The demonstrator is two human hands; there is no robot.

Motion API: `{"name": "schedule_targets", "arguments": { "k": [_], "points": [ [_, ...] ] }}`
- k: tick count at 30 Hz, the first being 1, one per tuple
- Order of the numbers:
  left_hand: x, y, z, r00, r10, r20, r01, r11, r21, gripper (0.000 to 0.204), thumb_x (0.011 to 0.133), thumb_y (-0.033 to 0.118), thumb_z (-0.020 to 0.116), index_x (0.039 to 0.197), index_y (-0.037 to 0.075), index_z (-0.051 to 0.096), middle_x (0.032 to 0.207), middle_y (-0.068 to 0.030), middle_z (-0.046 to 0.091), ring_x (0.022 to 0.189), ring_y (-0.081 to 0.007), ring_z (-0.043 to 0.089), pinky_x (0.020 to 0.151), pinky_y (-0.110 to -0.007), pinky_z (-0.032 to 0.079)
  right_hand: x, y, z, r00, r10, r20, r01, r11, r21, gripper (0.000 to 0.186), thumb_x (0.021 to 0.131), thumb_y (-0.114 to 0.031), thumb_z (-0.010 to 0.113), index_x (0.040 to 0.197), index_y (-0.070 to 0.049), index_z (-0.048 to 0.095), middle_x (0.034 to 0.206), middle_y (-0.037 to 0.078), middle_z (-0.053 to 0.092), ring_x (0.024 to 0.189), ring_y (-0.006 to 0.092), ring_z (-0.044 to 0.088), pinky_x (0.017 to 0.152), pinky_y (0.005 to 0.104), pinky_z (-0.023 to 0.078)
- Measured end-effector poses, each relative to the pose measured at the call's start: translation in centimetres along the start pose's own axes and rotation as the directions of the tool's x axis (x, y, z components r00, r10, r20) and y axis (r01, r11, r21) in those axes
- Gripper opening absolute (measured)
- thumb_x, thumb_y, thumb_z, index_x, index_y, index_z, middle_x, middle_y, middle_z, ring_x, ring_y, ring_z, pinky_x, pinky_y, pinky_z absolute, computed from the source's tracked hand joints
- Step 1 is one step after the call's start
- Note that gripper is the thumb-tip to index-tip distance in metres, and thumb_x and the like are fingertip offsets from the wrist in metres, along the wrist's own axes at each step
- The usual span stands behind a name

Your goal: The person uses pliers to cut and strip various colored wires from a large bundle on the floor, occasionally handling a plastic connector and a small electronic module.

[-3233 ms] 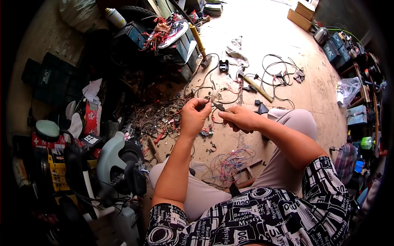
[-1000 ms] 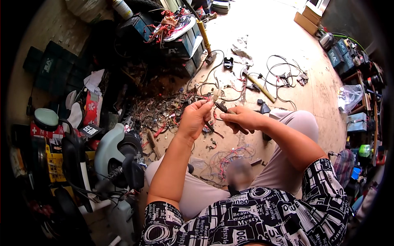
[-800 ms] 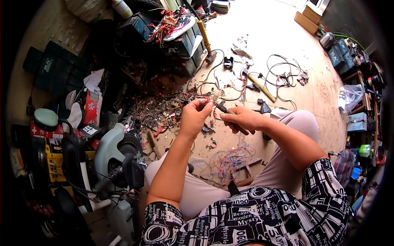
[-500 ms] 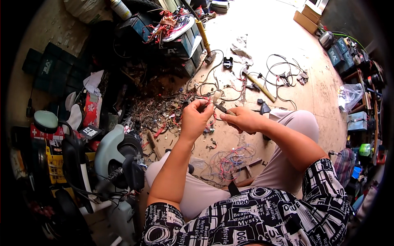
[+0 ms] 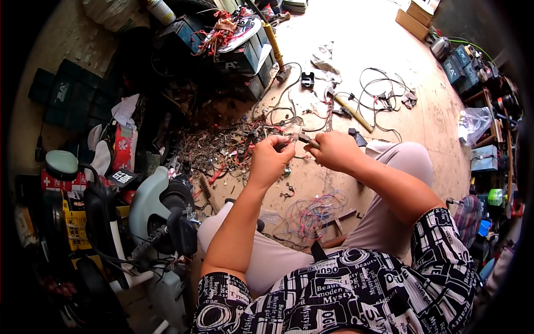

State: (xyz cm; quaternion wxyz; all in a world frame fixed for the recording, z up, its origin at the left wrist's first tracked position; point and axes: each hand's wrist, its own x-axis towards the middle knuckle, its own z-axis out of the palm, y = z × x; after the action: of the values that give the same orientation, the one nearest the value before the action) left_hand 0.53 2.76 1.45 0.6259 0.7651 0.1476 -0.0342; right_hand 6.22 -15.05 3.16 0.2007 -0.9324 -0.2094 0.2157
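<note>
My left hand (image 5: 271, 162) is raised in front of me above the floor, thumb and fingers pinched on something small that I cannot make out. Close to its fingertips on the right, my right hand (image 5: 338, 151) is closed round a short dark tool (image 5: 306, 138). The tool's tip points at the left fingertips; its exact kind is unclear. Just beyond the hands is a pale translucent piece (image 5: 297, 127). Below them, a loose tangle of thin coloured wires (image 5: 314, 216) lies on the floor between my legs.
A heap of small scrap (image 5: 217, 147) spreads to the left of my hands. Ahead lie a hammer (image 5: 354, 114) with a yellowish handle and a looped black cable (image 5: 384, 100). Dark batteries (image 5: 236, 64) are stacked at the back left. A grey scooter-like frame (image 5: 147, 203) stands by my left knee.
My right hand has turned over and moved up slightly, with the dark tool now more level. My left hand has shifted a little to the right.
</note>
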Motion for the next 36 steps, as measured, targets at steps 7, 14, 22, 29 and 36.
{"name": "schedule_targets", "arguments": {
  "k": [7, 14, 22, 29, 36],
  "points": [
    [0.5, -0.2, -1.5, 0.996, 0.016, -0.083, -0.026, 0.993, -0.116, 0.011, 0.083, 0.01, 0.067, 0.084, -0.001, 0.064, 0.072, 0.0027, 0.06, 0.062, -0.003, 0.05, 0.057, -0.019, 0.042, -0.2, 0.0, -0.7, 0.888, 0.009, 0.46, -0.258, 0.837, 0.482, 0.051, 0.089, -0.051, 0.054, 0.08, -0.001, 0.059, 0.067, 0.006, 0.058, 0.059, 0.0144, 0.062, 0.046, 0.0293, 0.047],
    [0.3, 0.0, -1.0, 0.996, 0.049, -0.069, -0.048, 0.999, 0.011, 0.011, 0.083, 0.009, 0.066, 0.085, -0.002, 0.064, 0.071, 0.002, 0.061, 0.062, -0.0028, 0.051, 0.056, -0.019, 0.041, 0.1, 0.3, -0.2, 0.841, -0.032, 0.54, -0.322, 0.773, 0.547, 0.05, 0.092, -0.048, 0.051, 0.084, 0.0, 0.059, 0.07, 0.006, 0.058, 0.06, 0.015, 0.063, 0.047, 0.0271, 0.049],
    [0.3, -0.4, -0.6, 0.986, 0.153, -0.065, -0.145, 0.983, 0.115, 0.012, 0.082, 0.008, 0.066, 0.086, -0.003, 0.063, 0.07, -0.0006, 0.061, 0.06, -0.0049, 0.054, 0.056, -0.021, 0.045, 0.2, 0.8, 0.3, 0.857, -0.043, 0.514, -0.303, 0.764, 0.569, 0.054, 0.088, -0.053, 0.051, 0.082, 0.0, 0.059, 0.066, 0.009, 0.06, 0.053, 0.0167, 0.061, 0.038, 0.0294, 0.045],
    [-0.3, 0.5, -0.8, 0.965, 0.258, -0.05, -0.234, 0.93, 0.285, 0.012, 0.079, 0.007, 0.067, 0.083, -0.003, 0.064, 0.074, -0.0031, 0.06, 0.063, -0.0075, 0.056, 0.058, -0.022, 0.047, -0.1, 0.0, -0.7, 0.83, -0.007, 0.558, -0.316, 0.818, 0.48, 0.051, 0.091, -0.049, 0.05, 0.086, 0.001, 0.058, 0.071, 0.007, 0.057, 0.059, 0.0155, 0.063, 0.038, 0.027, 0.046],
    [-0.6, 1.0, -0.8, 0.968, 0.251, -0.023, -0.231, 0.922, 0.311, 0.012, 0.076, 0.007, 0.067, 0.084, -0.003, 0.065, 0.076, -0.0054, 0.061, 0.064, -0.01, 0.058, 0.06, -0.024, 0.047, -0.4, -0.4, -1.2, 0.836, -0.009, 0.549, -0.293, 0.838, 0.461, 0.051, 0.091, -0.05, 0.049, 0.082, -0.001, 0.056, 0.065, 0.007, 0.056, 0.049, 0.0142, 0.057, 0.034, 0.0271, 0.042]
  ]
}}
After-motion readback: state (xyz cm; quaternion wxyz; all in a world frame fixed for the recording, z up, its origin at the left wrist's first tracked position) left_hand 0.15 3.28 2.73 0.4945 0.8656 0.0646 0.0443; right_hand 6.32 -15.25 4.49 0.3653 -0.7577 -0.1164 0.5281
